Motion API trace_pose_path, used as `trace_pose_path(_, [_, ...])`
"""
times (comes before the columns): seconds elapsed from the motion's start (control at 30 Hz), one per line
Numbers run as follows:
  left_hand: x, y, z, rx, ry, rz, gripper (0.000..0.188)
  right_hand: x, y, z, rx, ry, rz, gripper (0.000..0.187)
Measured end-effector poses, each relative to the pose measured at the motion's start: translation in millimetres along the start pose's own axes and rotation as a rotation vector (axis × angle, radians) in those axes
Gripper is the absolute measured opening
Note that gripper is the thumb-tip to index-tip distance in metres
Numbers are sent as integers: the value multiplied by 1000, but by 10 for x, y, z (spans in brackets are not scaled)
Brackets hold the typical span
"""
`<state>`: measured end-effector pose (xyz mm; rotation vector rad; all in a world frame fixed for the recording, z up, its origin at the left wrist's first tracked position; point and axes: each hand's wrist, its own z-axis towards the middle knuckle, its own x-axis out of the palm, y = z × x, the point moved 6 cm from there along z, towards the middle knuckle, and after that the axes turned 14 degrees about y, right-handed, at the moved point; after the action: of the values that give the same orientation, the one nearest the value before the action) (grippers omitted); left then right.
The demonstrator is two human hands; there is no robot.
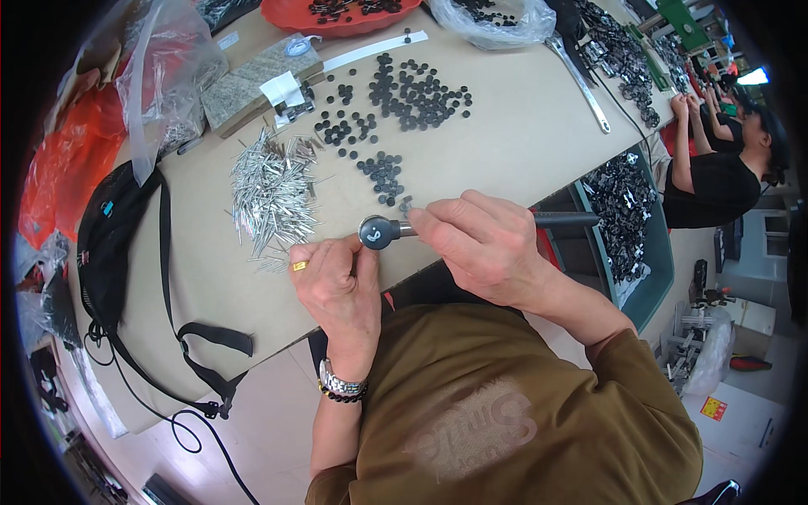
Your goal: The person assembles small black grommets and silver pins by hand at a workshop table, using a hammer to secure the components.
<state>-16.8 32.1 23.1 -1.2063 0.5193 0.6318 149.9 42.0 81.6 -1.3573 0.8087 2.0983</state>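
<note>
My right hand (488, 244) is closed round a straight hand tool. This tool has a round black head (380, 233), a short metal neck and a black handle (568, 219) that sticks out to the right of my fist. My left hand (337, 286) is closed, its thumb and fingertips up against the round head; what they pinch is hidden. Just beyond the left hand lies a heap of thin silver metal pins (273, 189). Small round black caps (383, 172) are strewn past the tool, with a bigger spread of black caps (412, 93) farther off.
At left lie a black strap bag (118, 244) and plastic bags (164, 76). A stone block (261, 84), red basin (337, 23) and clear bag (497, 29) stand at the back. A wrench (581, 84) lies right, above a green crate (656, 252) of parts. People (715, 168) sit beyond.
</note>
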Motion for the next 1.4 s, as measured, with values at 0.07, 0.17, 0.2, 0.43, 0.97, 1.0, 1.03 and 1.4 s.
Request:
trace_pose_path(0.07, [6, -2, 3, -5, 8, -1, 12, 39, -6, 3, -7, 10, -14, 32])
trace_pose_path(0.17, [3, -1, 0, 17, -13, -16, 12, 50, -26, 32, -2, -19, 3, 31])
trace_pose_path(0.2, [5, 5, -2, 15, -14, -17, 12, 34, -37, 36, 5, -32, 52, 31])
trace_pose_path(0.43, [1, -8, 5, 4, 0, -14, 13, 32, 15, 5, 32, 49, -41, 28])
trace_pose_path(0.97, [-18, 204, -58, -205, 147, -476, 8, -84, -1189, -438, 682, -47, 141, 18])
trace_pose_path(1.0, [-64, 162, -50, -202, 147, -463, 8, -68, -1249, -456, 661, -22, 28, 18])
trace_pose_path(1.03, [-42, 140, -49, -296, 181, -826, 7, -58, -1282, -456, 638, 2, -84, 18])
trace_pose_path(1.4, [160, 50, -28, -370, 436, -1643, 16, -209, -507, -98, 179, -142, 430, 29])
